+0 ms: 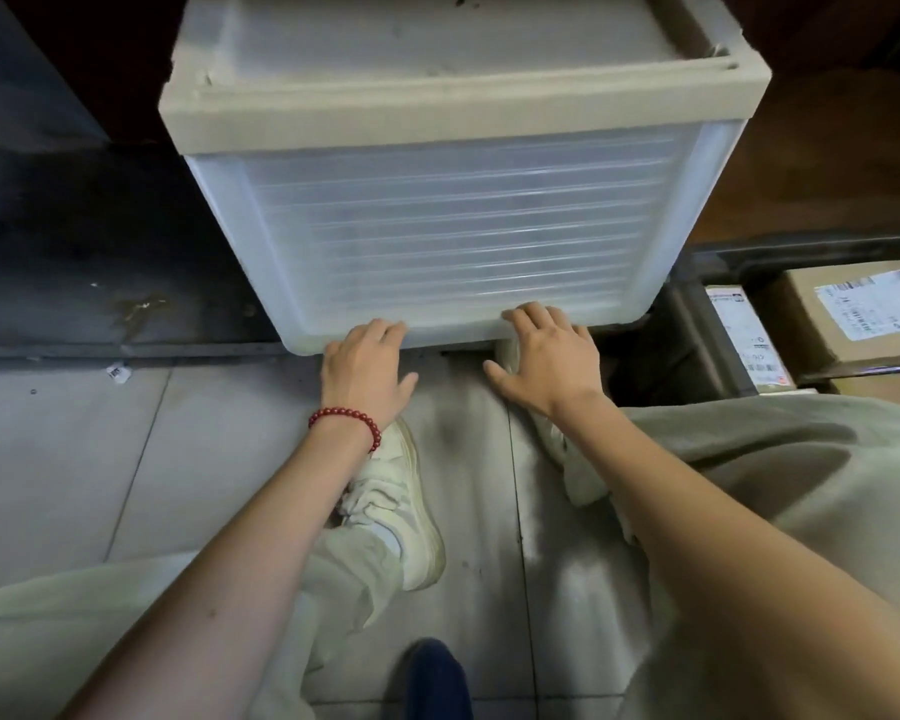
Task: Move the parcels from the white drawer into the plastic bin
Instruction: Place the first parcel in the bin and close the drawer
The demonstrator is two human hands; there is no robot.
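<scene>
The white drawer fills the upper middle, with a ribbed translucent front under a white frame. What it holds cannot be seen. My left hand, with a red bead bracelet at the wrist, lies with fingers spread on the lower left edge of the drawer front. Further right on the same edge rests my right hand, also flat with thumb out. Neither hand holds anything. At the right, a dark plastic bin holds a brown cardboard parcel with a white label and a second labelled parcel.
I crouch on grey floor tiles, with my pale shoes just below the drawer. A dark raised ledge runs along the left of the drawer unit. A small paper scrap lies by the ledge.
</scene>
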